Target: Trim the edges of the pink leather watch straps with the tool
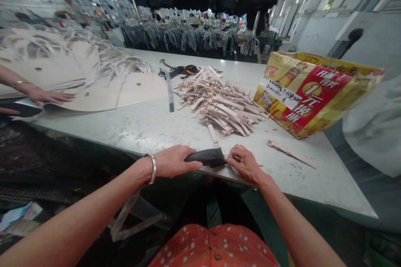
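At the table's front edge, my left hand (175,161) grips a black leather-like piece (208,157) between thumb and fingers. Its free end, with a small hole or stud, points right. My right hand (244,162) is closed in a pinch right at that end. A pale strap (259,163) shows past its far side and seems to run into the pinch, though the fingers cover most of it. Beyond both hands lies a heap of beige buckle straps (225,102). One loose buckle strap (291,153) lies to the right.
A yellow and red carton (313,96) stands at the right of the table (332,175). Beige bag panels (134,89) with handles are piled left, where a co-worker's hand (46,93) rests. Dark straps (180,70) and a clear strip (169,91) lie behind.
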`<state>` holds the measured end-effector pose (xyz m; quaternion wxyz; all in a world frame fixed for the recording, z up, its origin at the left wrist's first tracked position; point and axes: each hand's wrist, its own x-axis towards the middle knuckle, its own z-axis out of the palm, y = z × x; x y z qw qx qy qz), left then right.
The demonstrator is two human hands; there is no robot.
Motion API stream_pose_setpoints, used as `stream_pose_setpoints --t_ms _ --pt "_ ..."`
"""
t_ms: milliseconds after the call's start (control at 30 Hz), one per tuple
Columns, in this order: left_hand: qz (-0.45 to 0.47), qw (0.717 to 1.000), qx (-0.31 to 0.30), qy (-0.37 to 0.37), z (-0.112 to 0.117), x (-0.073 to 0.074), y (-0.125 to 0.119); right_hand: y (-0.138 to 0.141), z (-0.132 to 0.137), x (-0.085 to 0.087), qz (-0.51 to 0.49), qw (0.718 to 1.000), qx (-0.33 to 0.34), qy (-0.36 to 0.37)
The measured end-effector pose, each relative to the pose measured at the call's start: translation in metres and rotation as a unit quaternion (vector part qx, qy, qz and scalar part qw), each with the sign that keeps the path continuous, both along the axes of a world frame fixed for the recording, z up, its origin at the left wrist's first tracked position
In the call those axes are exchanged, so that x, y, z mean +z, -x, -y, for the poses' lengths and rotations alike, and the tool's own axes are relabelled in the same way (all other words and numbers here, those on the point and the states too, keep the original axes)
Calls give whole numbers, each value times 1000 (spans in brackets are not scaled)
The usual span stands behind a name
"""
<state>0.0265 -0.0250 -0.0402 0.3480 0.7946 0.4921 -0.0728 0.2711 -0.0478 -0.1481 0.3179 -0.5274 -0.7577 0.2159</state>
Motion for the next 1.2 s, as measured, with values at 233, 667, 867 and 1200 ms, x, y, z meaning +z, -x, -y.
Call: stream_pose_setpoints --t_ms 233,667,867,1200 --pt "14 1000 5 26 1 -3 -3 -1 -6 -6 9 999 -34 18" --pt "16 999 -23 20 -8 -5 -3 0 -4 -1 4 999 -39 30" --pt "5 998 0 59 -12 -6 10 -2 0 1 -18 999 -23 26" --pt "29 998 8 62 -14 -12 -1 -3 3 -3 -9 1000 -18 -9"
